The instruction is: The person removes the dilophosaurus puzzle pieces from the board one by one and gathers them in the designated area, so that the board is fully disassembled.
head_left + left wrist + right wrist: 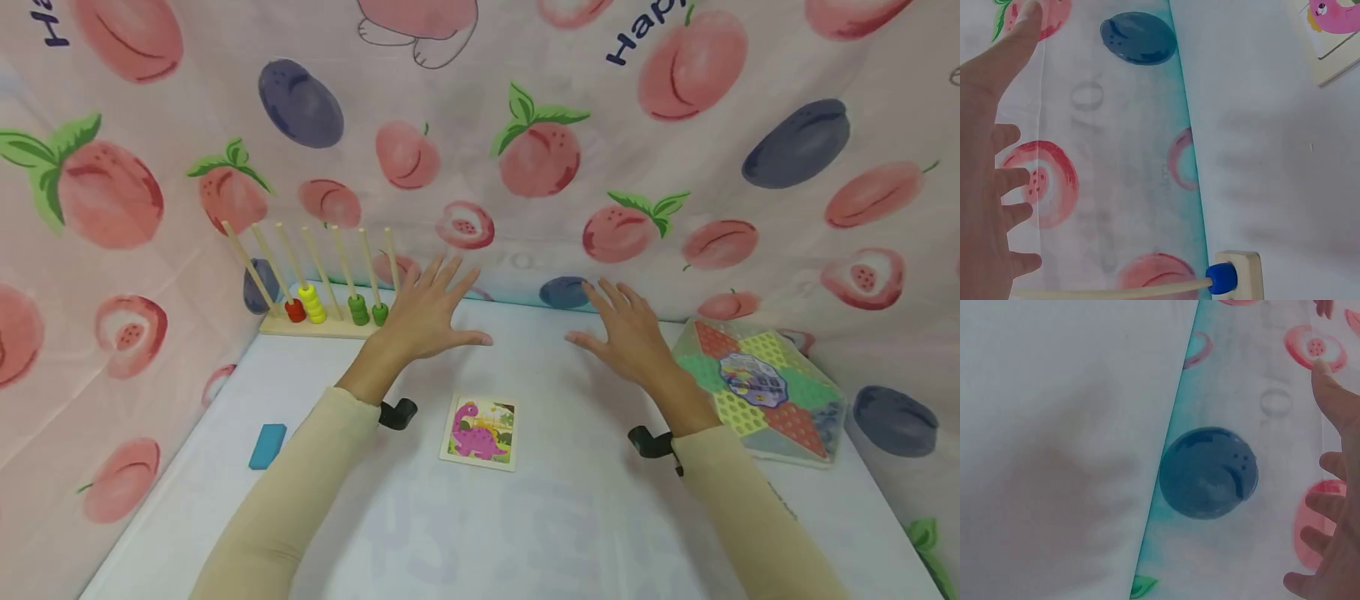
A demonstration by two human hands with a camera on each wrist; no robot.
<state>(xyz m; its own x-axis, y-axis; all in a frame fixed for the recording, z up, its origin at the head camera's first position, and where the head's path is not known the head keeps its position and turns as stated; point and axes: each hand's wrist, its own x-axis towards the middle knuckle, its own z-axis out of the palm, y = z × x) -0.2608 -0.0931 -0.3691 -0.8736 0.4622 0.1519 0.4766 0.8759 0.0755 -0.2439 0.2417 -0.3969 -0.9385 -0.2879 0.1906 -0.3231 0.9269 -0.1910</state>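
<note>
Both hands are raised over the far half of the white table, fingers spread, holding nothing. My left hand (426, 315) overlaps the right end of a wooden bead stand (322, 327) in the head view; red, yellow and green beads sit on some of its pegs. The left wrist view shows a blue bead (1221, 278) at the base of one peg. My right hand (628, 333) is nearest a clear box (757, 392) with colourful patterned panels. Between the forearms lies a small square dinosaur puzzle (480, 433), its picture a pink dinosaur.
A blue block (267, 447) lies on the table (570, 533) at the left, beside the left sleeve. Behind the table hangs a fruit-print cloth (465, 125), which also runs down both sides. Each wrist wears a black camera mount.
</note>
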